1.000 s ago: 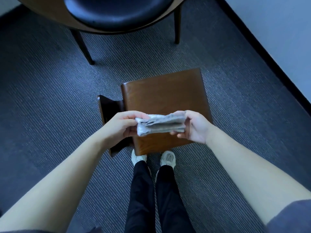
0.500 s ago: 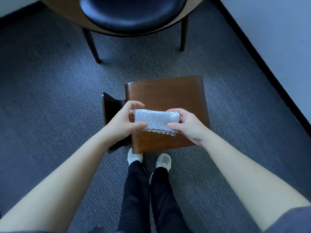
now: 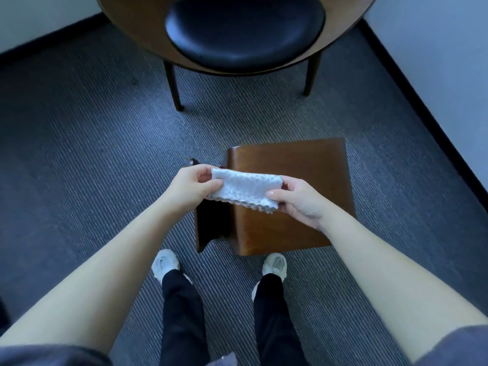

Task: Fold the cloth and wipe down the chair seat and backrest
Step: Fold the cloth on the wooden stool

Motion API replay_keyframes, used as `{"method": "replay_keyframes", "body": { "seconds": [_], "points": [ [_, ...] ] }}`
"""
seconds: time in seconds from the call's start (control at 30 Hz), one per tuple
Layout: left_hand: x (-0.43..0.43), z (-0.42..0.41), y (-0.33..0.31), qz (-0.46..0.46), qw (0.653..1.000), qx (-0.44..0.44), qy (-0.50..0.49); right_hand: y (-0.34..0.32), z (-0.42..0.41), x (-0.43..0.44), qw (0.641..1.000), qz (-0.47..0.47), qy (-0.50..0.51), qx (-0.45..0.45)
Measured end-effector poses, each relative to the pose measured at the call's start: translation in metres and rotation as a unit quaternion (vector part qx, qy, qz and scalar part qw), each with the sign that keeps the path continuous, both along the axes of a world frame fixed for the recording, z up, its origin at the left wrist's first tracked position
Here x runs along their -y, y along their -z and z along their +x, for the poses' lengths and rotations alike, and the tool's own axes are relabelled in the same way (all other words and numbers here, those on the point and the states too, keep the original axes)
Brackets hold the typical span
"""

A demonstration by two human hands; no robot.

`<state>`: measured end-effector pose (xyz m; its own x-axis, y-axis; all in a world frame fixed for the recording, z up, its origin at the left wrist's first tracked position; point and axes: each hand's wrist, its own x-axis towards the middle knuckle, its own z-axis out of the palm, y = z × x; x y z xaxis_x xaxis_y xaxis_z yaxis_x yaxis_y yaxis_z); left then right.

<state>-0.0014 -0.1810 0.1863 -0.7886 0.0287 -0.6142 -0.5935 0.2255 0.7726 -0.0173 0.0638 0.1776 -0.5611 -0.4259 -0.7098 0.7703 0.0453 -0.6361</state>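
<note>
**A:** Folded cloth (image 3: 244, 190) pinched at both ends by left hand (image 3: 190, 187) and right hand (image 3: 298, 202), why tho?

**B:** Probably to keep layers flat before wiping. Held above wooden stool (image 3: 303, 159), well short of chair seat (image 3: 243, 30).

One folded white textured cloth (image 3: 244, 191), one left hand (image 3: 190, 190), one right hand (image 3: 299, 203), one round wooden black-cushioned chair (image 3: 243, 30), one brown wooden stool (image 3: 303, 165) and two white shoes (image 3: 165, 262) are counted.
</note>
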Motion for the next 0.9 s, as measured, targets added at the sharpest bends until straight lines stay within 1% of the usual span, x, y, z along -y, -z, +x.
{"method": "replay_keyframes", "body": {
  "seconds": [0.1,0.33,0.5,0.7,0.9],
  "points": [
    [0.043,-0.011,0.005,0.015,1.000,0.011,-0.007,0.001,-0.004,0.045,0.999,0.009,0.036,-0.005],
    [0.183,-0.036,0.005,0.047,0.995,0.055,0.066,0.008,-0.004,0.178,0.995,0.005,0.098,0.021],
    [0.257,-0.062,0.009,0.015,0.995,0.067,0.077,0.015,-0.023,0.257,0.993,-0.007,0.117,0.032],
    [0.289,-0.108,0.015,0.004,0.995,0.057,0.087,0.018,-0.068,0.285,0.994,0.001,0.107,0.014],
    [0.293,-0.176,0.016,-0.003,0.995,0.039,0.091,0.023,-0.129,0.298,0.986,-0.034,0.160,0.039]
  ]
}}
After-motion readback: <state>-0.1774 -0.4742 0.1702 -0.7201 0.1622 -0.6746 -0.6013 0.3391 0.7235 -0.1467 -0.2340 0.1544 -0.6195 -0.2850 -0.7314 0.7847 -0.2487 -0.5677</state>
